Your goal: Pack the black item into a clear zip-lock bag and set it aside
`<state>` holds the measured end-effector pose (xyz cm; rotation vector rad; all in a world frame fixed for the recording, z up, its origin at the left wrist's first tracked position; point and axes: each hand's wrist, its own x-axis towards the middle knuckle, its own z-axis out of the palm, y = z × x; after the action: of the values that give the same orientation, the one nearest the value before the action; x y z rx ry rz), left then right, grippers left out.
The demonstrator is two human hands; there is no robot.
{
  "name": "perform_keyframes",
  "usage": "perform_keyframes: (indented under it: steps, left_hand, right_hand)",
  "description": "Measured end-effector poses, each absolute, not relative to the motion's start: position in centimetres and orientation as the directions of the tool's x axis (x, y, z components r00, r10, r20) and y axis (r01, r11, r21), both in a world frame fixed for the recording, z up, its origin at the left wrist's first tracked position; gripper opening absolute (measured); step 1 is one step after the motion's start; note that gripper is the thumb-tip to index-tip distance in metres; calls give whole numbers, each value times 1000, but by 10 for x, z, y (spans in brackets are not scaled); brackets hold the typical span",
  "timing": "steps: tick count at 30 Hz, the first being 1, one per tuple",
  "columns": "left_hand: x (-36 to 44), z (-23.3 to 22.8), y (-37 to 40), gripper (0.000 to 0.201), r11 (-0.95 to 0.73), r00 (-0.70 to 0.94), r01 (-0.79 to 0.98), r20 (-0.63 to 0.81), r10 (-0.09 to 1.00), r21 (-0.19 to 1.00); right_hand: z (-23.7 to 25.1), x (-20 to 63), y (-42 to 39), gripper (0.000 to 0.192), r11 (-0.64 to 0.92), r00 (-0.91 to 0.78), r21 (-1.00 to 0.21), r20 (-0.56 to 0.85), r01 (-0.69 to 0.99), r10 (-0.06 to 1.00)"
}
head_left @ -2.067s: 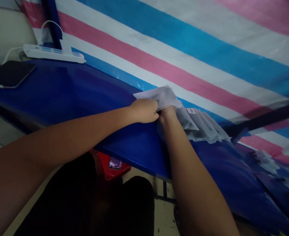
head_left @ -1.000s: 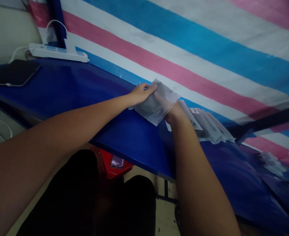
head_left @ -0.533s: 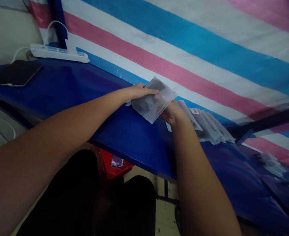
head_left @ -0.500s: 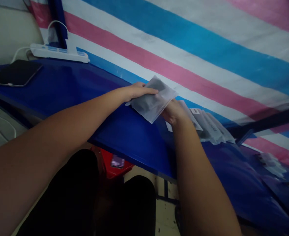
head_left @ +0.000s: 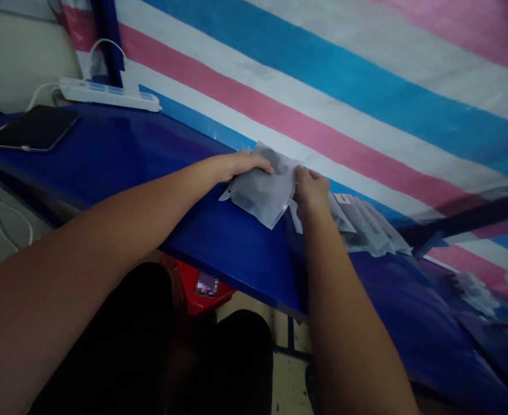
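Note:
A frosted plastic bag (head_left: 262, 193) with something dark inside is held between my two hands, over the blue table (head_left: 237, 248). My left hand (head_left: 246, 165) grips its left side, thumb on top and the other fingers mostly hidden behind. At the bag's right edge, my right hand (head_left: 311, 190) pinches the plastic between thumb and fingers. Just right of that hand, several similar frosted bags (head_left: 368, 230) lie overlapping in a row, one with a white label. What the dark contents are, I cannot tell.
A white power strip (head_left: 109, 94) with a cable lies at the table's back left, near a black tablet (head_left: 33, 128). Striped sheeting (head_left: 323, 86) hangs behind the table. Below sits a red stool (head_left: 189, 288). More clear packets (head_left: 476, 291) lie far right.
My right hand has come out from behind the bag and now pinches its right edge. The bag has turned flatter and dropped slightly, with my left hand still on it.

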<state>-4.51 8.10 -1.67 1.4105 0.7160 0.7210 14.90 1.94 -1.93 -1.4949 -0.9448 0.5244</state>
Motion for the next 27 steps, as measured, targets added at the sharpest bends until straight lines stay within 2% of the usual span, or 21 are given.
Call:
perform_keyframes:
  steps: [2, 8, 12, 16, 21, 24, 27]
  left_hand:
    - [-44, -16, 80, 51, 29, 619, -17, -13, 785, 999]
    - [-49, -9, 79, 42, 102, 729, -9, -63, 682, 995]
    - [-56, 1, 77, 40, 68, 710, 43, -78, 700, 997]
    - [-64, 7, 82, 38, 44, 667, 122, -115, 736, 992]
    - [-66, 3, 93, 32, -80, 533, 227, -55, 844, 971]
    - [-63, -1, 91, 27, -214, 574, 270, 21, 819, 939]
    - [-58, -5, 85, 22, -303, 610, 287, 70, 789, 909]
  right_hand:
    - [-23, 148, 20, 19, 63, 593, -951, 239, 302, 769]
    - [-21, 146, 16, 21, 12, 587, -961, 178, 275, 790]
    - [-18, 145, 11, 14, -24, 527, -959, 135, 283, 839]
    - [-20, 144, 10, 18, -45, 427, -947, 100, 317, 899]
    - [-20, 131, 9, 22, 116, 233, -777, 323, 619, 917]
    - [-21, 121, 9, 21, 196, 130, -748, 353, 634, 927]
    - [-22, 117, 11, 21, 162, 133, -781, 300, 604, 945]
